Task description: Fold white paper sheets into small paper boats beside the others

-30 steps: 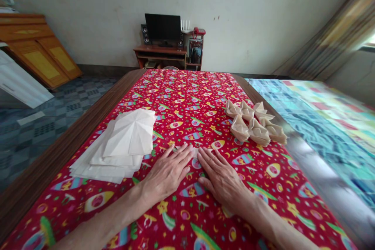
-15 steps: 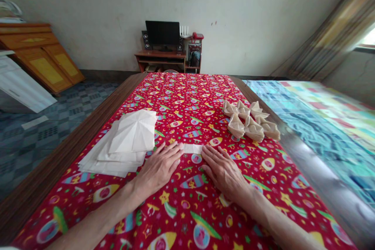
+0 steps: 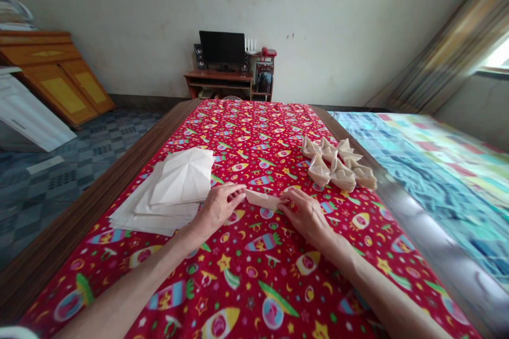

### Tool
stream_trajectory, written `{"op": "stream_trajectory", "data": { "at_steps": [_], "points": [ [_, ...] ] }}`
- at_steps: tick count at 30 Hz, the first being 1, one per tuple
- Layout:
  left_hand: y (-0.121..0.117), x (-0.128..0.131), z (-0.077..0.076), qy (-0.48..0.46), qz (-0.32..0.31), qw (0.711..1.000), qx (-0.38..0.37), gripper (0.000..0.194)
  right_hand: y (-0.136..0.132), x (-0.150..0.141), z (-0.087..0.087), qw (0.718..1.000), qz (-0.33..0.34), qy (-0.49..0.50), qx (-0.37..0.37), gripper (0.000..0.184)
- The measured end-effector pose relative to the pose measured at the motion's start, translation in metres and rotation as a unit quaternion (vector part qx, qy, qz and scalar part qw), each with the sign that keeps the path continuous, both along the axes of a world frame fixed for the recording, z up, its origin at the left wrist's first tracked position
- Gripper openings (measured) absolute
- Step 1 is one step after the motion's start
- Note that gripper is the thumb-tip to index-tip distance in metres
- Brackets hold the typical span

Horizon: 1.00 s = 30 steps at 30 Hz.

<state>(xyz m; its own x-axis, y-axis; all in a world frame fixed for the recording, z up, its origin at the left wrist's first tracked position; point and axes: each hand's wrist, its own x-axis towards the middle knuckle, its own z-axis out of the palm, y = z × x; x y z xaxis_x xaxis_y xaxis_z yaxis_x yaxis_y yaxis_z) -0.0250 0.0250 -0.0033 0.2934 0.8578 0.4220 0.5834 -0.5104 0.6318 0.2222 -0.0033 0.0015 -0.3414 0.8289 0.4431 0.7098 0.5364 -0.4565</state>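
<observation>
A narrow folded strip of white paper [image 3: 262,199] stretches between my two hands, over the middle of the red patterned cloth [image 3: 250,275]. My left hand [image 3: 221,202] pinches its left end between thumb and fingers. At the right end, my right hand [image 3: 304,212] grips the strip with bent fingers. Close to my left hand lies a stack of creased white paper sheets [image 3: 181,180], the top one marked with folds spreading from a point. Beyond my right hand stand several folded paper shapes [image 3: 342,174] in two rows, cream-coloured and pointed.
The cloth covers a long table with a dark wooden edge [image 3: 159,132]. Behind it, a monitor [image 3: 222,48] and a red telephone [image 3: 268,53] stand on a desk by the wall. A bed [image 3: 429,169] is on the right, a wooden cabinet [image 3: 59,82] on the left.
Both hands were lying flat on the ends of the paper strip. Now their fingers have curled and pinch its ends, and the strip has tilted, its right end nearer me.
</observation>
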Motion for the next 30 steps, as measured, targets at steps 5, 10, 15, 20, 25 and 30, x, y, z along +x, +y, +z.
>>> {"op": "stream_trajectory", "data": {
  "at_steps": [5,10,15,20,25,30],
  "points": [
    [0.000,0.000,0.006,-0.080,0.008,0.993,-0.087,0.016,-0.003,0.000,0.006,1.000,0.024,-0.002,0.017,0.009],
    [-0.002,0.000,0.003,-0.101,0.003,0.986,-0.129,0.032,-0.007,0.000,0.011,0.990,0.037,-0.106,0.088,0.020],
    [-0.006,0.005,0.007,-0.053,-0.002,0.991,-0.122,0.034,-0.008,-0.003,0.012,0.987,0.049,-0.127,0.087,0.023],
    [-0.010,0.016,0.013,0.006,-0.015,0.998,-0.055,0.022,-0.006,-0.007,0.010,0.988,0.063,-0.117,0.074,0.023],
    [-0.008,0.024,0.015,0.026,0.001,0.999,-0.042,0.023,-0.002,-0.009,0.009,0.992,0.070,-0.087,0.058,0.021],
    [-0.006,0.025,0.016,0.024,0.013,0.998,-0.056,0.028,-0.001,-0.009,0.005,0.995,0.076,-0.058,0.043,0.019]
  ]
}}
